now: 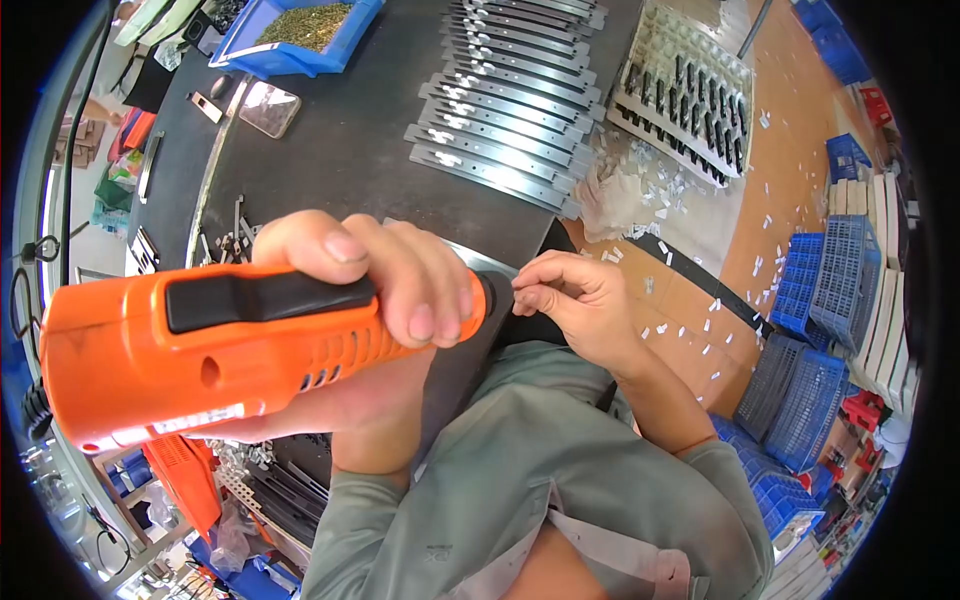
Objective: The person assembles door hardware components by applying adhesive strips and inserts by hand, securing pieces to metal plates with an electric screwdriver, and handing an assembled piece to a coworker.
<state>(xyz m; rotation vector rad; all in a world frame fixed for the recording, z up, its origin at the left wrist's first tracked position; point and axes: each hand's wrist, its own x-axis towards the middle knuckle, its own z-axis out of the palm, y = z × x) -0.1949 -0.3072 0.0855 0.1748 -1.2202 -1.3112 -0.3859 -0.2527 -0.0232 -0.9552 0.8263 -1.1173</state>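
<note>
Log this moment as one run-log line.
left hand: gripping orange power tool | right hand: fingertips pinched near tool's nose, any held item unclear | bench: row of metal strips, phone, blue bin

Grey-green shirt (500, 440), 2 short sleeves (362, 520), lettering (437, 553) (small, perhaps dark)

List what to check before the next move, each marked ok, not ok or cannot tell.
1. Left hand wrapped around the orange power tool: ok.
2. Right hand well away from the tool's nose: not ok, its fingertips are right beside it.
3. Small part pinched in the right fingertips: cannot tell, too small to make out.
4. Metal strips laid side by side on the table: ok.
5. Phone apart from the tool and both hands: ok.
6. Floor free of white scraps: not ok, many lie scattered.
</note>
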